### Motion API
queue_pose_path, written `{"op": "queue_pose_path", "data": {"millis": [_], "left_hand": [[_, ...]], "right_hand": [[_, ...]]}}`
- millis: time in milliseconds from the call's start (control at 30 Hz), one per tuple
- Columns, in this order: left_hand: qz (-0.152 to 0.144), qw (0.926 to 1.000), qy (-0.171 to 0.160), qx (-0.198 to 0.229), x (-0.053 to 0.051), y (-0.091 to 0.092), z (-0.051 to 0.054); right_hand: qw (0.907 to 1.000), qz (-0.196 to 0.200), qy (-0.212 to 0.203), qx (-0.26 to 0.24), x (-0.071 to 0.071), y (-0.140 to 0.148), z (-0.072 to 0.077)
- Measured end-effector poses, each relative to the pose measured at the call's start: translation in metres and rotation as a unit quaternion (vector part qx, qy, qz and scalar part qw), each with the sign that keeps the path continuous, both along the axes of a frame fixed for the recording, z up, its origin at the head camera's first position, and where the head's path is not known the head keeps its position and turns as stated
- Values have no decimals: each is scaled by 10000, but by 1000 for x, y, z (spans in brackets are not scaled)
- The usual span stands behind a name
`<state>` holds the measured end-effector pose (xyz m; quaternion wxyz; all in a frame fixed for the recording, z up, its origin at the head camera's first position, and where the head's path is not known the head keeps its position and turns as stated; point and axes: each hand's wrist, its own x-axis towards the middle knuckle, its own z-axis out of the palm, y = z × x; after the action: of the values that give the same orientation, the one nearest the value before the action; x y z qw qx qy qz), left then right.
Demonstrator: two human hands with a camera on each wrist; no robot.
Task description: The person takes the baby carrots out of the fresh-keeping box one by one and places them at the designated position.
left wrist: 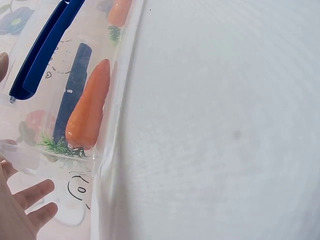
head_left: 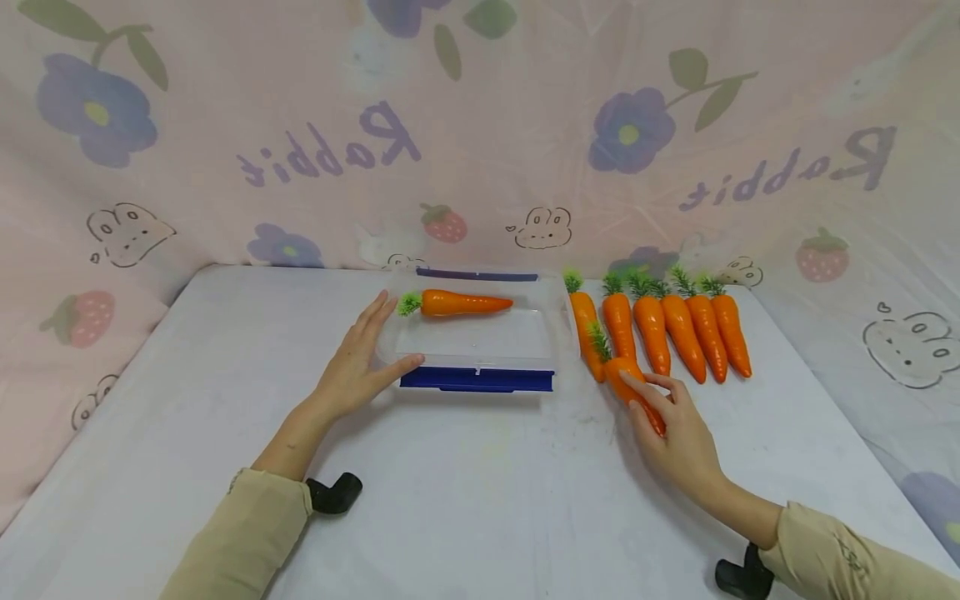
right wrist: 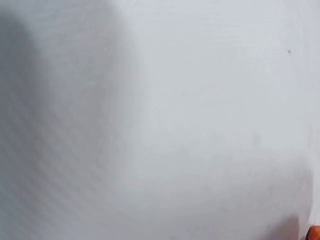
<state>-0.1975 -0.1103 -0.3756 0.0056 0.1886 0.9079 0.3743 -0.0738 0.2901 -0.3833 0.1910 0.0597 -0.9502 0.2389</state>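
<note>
A clear plastic box (head_left: 472, 340) with blue clips stands toward the back of the table, and one carrot (head_left: 465, 303) with a green top lies inside it. My left hand (head_left: 358, 360) rests against the box's left end, fingers straight and thumb near the front corner. In the left wrist view the same carrot (left wrist: 90, 110) shows through the clear wall. To the right of the box, my right hand (head_left: 678, 429) holds a carrot (head_left: 628, 385) between thumb and fingers, its green top pointing away. Only a bit of orange carrot (right wrist: 313, 233) appears in the right wrist view's corner.
Several more carrots (head_left: 678, 333) lie side by side at the back right, tops toward the curtain. One carrot (head_left: 585, 325) is close against the box's right end. A printed curtain (head_left: 480, 167) rises behind the white table (head_left: 480, 500).
</note>
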Motion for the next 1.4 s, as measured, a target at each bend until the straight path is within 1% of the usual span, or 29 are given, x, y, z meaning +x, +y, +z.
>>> {"op": "queue_pose_path", "data": {"millis": [167,333,400,533,667,833,1000,1067,1200,1400], "left_hand": [[-22,10000,18,-11,1,1,-1],[-59,9999,111,-53,3,1,-4],[-64,9999,89,-41,4,2,-4],[-71,10000,40,-23,5,3,-4],[-102,9999,60,-44,5,3,-5],[-101,9999,57,-119,5,2,-5],[-63,9998,58,-166,1,0,-3],[-53,9999,70,-141,0,-1,-2],[-56,10000,53,-52,-2,-2,-1],[-79,9999,84,-23,-2,-2,-1]], "right_hand": [[9996,-162,-227,-39,3,2,-2],[9991,-127,-405,-18,5,3,-7],[9989,-96,-468,1,6,4,-8],[9986,-68,-513,87,6,4,-8],[9985,-80,-495,230,5,5,-6],[9990,-73,-186,389,0,6,-4],[9977,-201,337,560,-13,7,2],[9971,-239,520,496,-20,7,6],[9965,-231,746,284,-32,6,13],[9943,-111,1057,7,-46,0,23]]}}
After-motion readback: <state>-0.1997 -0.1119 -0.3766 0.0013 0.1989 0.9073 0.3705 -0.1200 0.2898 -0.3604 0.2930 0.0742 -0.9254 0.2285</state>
